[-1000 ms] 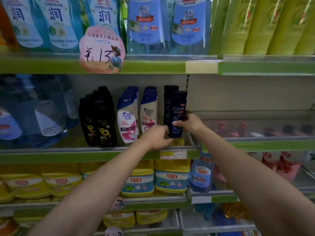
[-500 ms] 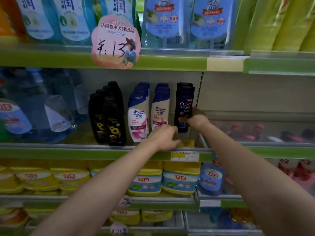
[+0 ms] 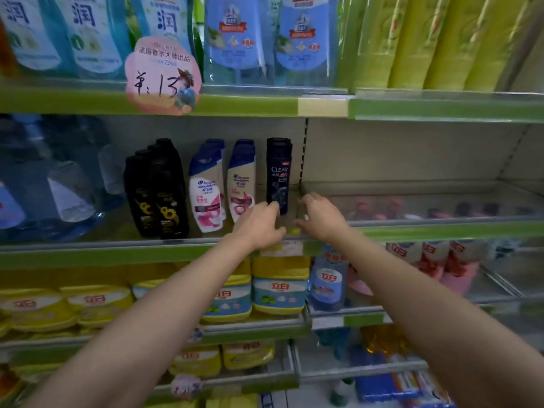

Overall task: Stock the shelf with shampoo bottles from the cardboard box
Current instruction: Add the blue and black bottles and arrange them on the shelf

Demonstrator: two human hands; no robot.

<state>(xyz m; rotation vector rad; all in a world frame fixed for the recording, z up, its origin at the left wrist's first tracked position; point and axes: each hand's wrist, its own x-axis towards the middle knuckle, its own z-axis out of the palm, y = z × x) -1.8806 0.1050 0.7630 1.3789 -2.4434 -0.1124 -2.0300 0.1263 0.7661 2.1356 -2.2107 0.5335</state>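
A dark blue Clear shampoo bottle stands upright on the middle shelf, with another one right behind it. My left hand hovers at the shelf's front rail, its fingertips beside the base of the front bottle and its fingers loosely curled around nothing. To the right of the bottle, my right hand is apart from it, fingers relaxed and holding nothing. White Head & Shoulders bottles and black sunflower bottles stand in rows to the left. The cardboard box is out of view.
Right of the perforated upright post, the middle shelf section holds no goods. Large blue refill jugs fill the left. Detergent pouches line the shelf above, behind a pink price tag. Yellow tubs sit below.
My right hand has let go of the Clear bottle and drawn back to the right. The bottle now stands on the shelf alone. My left hand has shifted up toward the bottle's base.
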